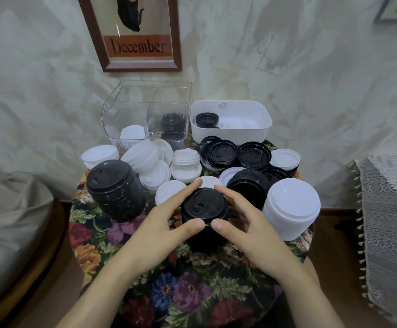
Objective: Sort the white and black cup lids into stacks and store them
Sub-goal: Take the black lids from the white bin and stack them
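Table (192,292): round, under a flowered cloth, with everything else standing on it.
Clear bin (112,114): at the back left, white lids in its left part and black ones in its right part (seen through the ribbed wall).
White tub (230,134): at the back right, just beside the clear bin, with a few black lids in its left corner.
Tall black stack (115,190): on the left, leaning.
Tall white stack (291,209): on the right, near the table edge.
Left hand (159,228): I curl it round the left side of the middle black stack, thumb on the near rim.
Right hand (247,223): it grips the right side likewise, thumb nearly meeting the other.
Middle black stack (204,207): upright on the cloth between my palms.
Loose lids (240,155): white and black, jumbled behind my fingers.
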Demonstrator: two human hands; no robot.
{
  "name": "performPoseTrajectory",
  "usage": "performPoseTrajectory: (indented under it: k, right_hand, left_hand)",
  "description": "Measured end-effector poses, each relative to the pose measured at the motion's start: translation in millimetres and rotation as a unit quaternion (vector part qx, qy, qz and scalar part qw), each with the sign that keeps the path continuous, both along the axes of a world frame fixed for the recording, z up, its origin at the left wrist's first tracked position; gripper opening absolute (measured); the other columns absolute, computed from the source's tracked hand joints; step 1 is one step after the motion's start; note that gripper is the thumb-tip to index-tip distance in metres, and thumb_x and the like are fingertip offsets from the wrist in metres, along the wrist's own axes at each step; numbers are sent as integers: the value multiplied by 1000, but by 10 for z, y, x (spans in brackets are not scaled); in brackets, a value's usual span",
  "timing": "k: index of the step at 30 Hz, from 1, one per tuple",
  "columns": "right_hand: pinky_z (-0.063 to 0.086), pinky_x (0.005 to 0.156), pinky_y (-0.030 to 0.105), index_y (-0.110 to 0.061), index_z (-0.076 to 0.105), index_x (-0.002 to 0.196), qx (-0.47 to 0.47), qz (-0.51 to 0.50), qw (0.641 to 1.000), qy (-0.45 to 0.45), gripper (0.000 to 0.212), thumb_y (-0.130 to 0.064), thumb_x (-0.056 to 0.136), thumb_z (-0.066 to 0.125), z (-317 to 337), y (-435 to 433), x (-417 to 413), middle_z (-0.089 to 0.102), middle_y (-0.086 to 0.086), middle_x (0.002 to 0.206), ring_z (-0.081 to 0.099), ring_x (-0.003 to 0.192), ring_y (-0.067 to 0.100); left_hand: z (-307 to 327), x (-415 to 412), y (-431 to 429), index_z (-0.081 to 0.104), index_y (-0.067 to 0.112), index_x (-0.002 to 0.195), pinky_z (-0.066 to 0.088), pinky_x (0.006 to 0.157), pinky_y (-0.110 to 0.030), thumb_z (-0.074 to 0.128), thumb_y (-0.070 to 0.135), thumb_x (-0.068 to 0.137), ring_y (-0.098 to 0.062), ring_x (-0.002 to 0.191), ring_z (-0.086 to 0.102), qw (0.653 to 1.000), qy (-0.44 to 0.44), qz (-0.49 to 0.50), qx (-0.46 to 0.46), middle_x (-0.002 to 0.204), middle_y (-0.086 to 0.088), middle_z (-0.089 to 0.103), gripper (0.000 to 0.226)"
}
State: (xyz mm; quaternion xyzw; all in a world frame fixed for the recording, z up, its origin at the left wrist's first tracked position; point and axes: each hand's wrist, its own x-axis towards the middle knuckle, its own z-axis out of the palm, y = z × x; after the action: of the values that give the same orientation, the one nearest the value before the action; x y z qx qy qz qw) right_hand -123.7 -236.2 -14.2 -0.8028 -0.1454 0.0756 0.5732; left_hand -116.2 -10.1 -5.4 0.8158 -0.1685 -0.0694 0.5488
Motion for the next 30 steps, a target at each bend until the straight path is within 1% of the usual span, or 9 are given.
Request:
performPoseTrajectory:
  k: [2, 4, 9, 12, 15, 19, 24, 28, 30]
  right_hand:
    - [37, 119, 43, -55, 42, 147, 0, 1, 1000, 1, 62, -57, 91, 69, 3, 2, -1, 47, -30, 150, 42, 142, -3]
    - [38, 119, 42, -54, 43, 147, 1, 0, 1000, 3, 62, -55, 92, 70, -1, 7, 0, 48, -31, 149, 43, 141, -4]
    - [41, 117, 41, -52, 46, 145, 8, -3, 1000, 10, 60, -46, 93, 73, -27, -2, 6, 54, -27, 145, 48, 138, -1]
    - [40, 118, 41, -55, 46, 143, 5, 6, 1000, 13, 62, -50, 88, 74, -43, -16, 15, 54, -26, 146, 48, 139, 0]
    - [39, 118, 41, -55, 44, 145, 0, 7, 1000, 13, 65, -54, 86, 73, -30, -12, 17, 53, -28, 146, 47, 139, -2]
    - [38, 119, 41, -52, 42, 148, 2, 5, 1000, 18, 67, -53, 89, 72, -26, -17, -1, 52, -29, 147, 47, 139, -2]
    - [38, 119, 36, -49, 41, 149, 5, 14, 1000, 26, 62, -48, 93, 69, 20, -23, 5, 52, -32, 146, 46, 138, -6]
    - [33, 122, 40, -54, 32, 154, -28, 28, 999, 26, 73, -72, 89, 61, 0, -58, 29, 44, -32, 153, 38, 143, -7]
    - [32, 123, 40, -57, 28, 154, -34, 42, 998, 33, 73, -74, 89, 57, 3, -80, 48, 41, -32, 155, 35, 145, -8]
  left_hand:
    - [-19, -1, -12, 40, 51, 153, 39, 112, -14, 70, 42, 91, 10, 138, 45, 1000, -2, 1, -8, 147, 36, 50, 69]
    - [-32, 11, -24, 41, 49, 152, 39, 109, -10, 72, 39, 90, 10, 136, 47, 1000, 2, 2, -15, 145, 37, 51, 71]
    - [-95, 29, -30, 43, 48, 151, 40, 110, -14, 77, 37, 88, 7, 135, 51, 1000, -6, -3, -5, 143, 32, 56, 73]
    - [-152, 7, -18, 41, 54, 150, 39, 110, -14, 76, 43, 88, 6, 136, 49, 1000, -11, -2, 2, 145, 32, 53, 72]
    - [-182, -11, -23, 41, 50, 152, 39, 108, -12, 75, 41, 90, 5, 136, 50, 1000, -4, -4, -9, 145, 31, 54, 71]
    - [-165, -7, -51, 41, 46, 151, 40, 108, -17, 70, 41, 94, 5, 135, 50, 1000, -8, 0, -12, 143, 32, 55, 65]
    - [-162, 19, -99, 41, 42, 148, 40, 102, -9, 68, 37, 93, 7, 132, 52, 999, 11, -5, -35, 139, 34, 56, 61]
    - [-195, 40, -105, 40, 44, 148, 39, 103, -9, 69, 40, 96, 6, 134, 51, 999, 14, -10, -38, 140, 33, 56, 60]
    - [-199, 39, -99, 39, 46, 148, 38, 104, -9, 69, 45, 95, 6, 134, 50, 999, 16, -11, -37, 140, 33, 55, 61]
